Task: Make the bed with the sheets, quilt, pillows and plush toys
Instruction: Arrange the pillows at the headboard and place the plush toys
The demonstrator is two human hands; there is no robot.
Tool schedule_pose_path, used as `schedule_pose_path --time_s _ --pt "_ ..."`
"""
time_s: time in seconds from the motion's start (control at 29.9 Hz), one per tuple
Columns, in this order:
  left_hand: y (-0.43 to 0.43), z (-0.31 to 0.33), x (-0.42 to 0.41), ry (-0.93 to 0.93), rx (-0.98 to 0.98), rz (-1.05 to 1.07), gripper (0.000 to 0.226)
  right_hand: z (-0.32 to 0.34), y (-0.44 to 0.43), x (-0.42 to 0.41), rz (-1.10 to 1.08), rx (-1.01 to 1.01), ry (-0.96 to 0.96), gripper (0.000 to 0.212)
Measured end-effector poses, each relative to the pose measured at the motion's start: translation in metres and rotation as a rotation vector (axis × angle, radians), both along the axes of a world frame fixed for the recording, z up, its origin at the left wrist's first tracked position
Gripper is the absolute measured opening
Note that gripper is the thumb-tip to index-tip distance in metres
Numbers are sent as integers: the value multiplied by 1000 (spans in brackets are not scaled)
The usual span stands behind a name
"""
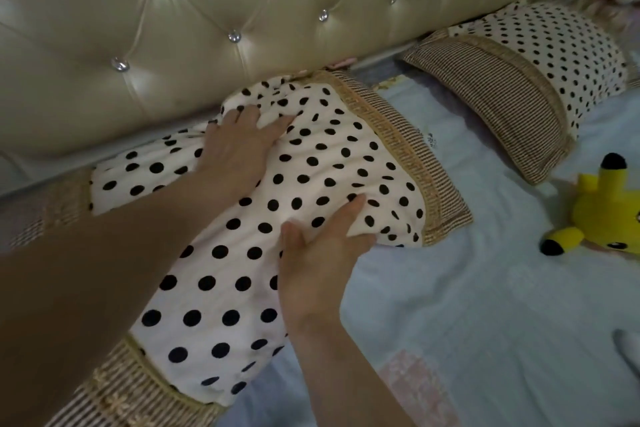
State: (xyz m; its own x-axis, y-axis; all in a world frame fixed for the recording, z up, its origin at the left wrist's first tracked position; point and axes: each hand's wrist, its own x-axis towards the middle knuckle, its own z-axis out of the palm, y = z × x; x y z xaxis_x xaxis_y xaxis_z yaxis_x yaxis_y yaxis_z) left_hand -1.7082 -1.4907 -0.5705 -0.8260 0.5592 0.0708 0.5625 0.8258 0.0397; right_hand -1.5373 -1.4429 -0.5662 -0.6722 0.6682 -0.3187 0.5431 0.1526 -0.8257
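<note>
Now, left hand (239, 149): we have its fingers curled into the spotted cover, bunching the cloth at the far edge of the near pillow (311, 163), close under the headboard.
Right hand (318, 260): we grip the same pillow at its near edge, one finger lying straight over the top, the others tucked round the side.
Near pillow: white with black dots, lying lengthwise along the headboard, on the sheet; both our forearms cross over it.
Woven band (408, 149): a tan striped border at the pillow's right end; a like border shows at its left end, by our left arm.
Sheet (485, 288): pale blue, rumpled, spread under everything to the right of our hands.
Far pillow (540, 55): same dots and striped border, further right against the headboard, apart from the near one.
Yellow plush toy (602, 208): on the sheet at the right edge, just below the far pillow, black-tipped ears showing.
Headboard (207, 10): cream, tufted, with shiny studs.
Top right corner: something soft and white, too blurred for us to tell.
</note>
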Motion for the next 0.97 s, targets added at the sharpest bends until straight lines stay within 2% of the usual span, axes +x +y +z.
schedule_pose_path --time_s 0.17,0.27,0.33,0.44,0.5,0.67,0.7,0.77,0.84,0.9,0.97 --pt "29 37 -2 95 111 -81 54 26 20 5 -74 53 121 93" --pt "55 49 -6 119 126 -115 51 27 34 2 -116 169 130 91" --pt "62 38 -10 40 47 -82 47 17 44 -4 -80 163 36 90" --pt "61 1 -8 -291 -196 41 54 -7 66 -8 -15 -13 -238 97" --pt "59 -16 -3 -363 -227 64 59 -15 78 -8 24 -64 -305 100" --pt "54 -13 1 -271 -176 84 61 -17 87 -2 57 -59 -291 99" --pt "55 -11 6 -187 -159 75 63 -18 86 -1 42 -21 -307 98" --pt "55 -10 23 -26 -114 7 67 -21 77 3 58 229 -302 87" --pt "53 -13 39 -21 -140 -99 70 -26 69 7 190 441 -263 70" --pt "50 -20 54 -48 -199 -124 72 -30 67 14 283 449 -257 62" --pt "50 -21 61 -1 -200 -83 71 -28 74 21 284 454 -231 61"
